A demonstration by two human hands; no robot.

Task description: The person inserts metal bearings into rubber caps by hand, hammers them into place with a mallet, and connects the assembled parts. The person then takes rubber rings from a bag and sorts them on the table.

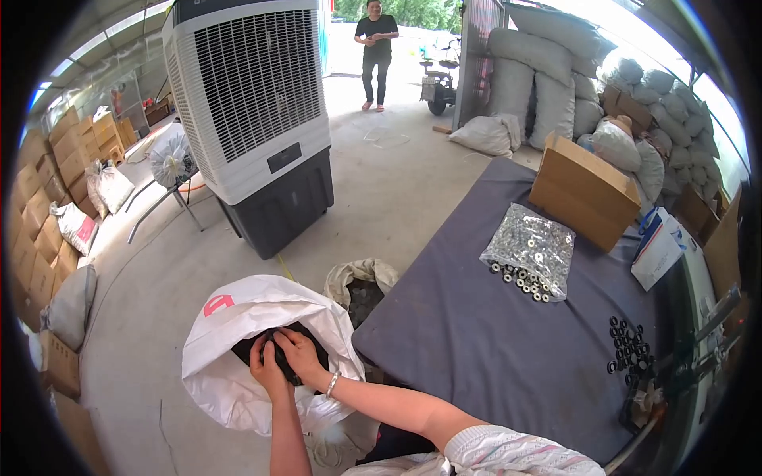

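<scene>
At the lower left, a large white woven sack (210,361) stands with its mouth folded wide. Inside it lies a dark mass that looks like small black parts (317,339). Both my hands are together in the sack's mouth. My left hand (268,373) curls round some black pieces, and my right hand (300,355), below a silver bracelet, closes on the same cluster from the other side. The fingers largely cover these pieces, so their exact shape cannot be made out.
A cloth-covered table (444,333) on my right bears a clear bag of ring-shaped parts (530,246), loose black rings (627,345) and a cardboard box (583,194). Beyond the sack are a smaller open sack (349,276) and a tall air cooler (262,119). A person (376,47) stands in the doorway.
</scene>
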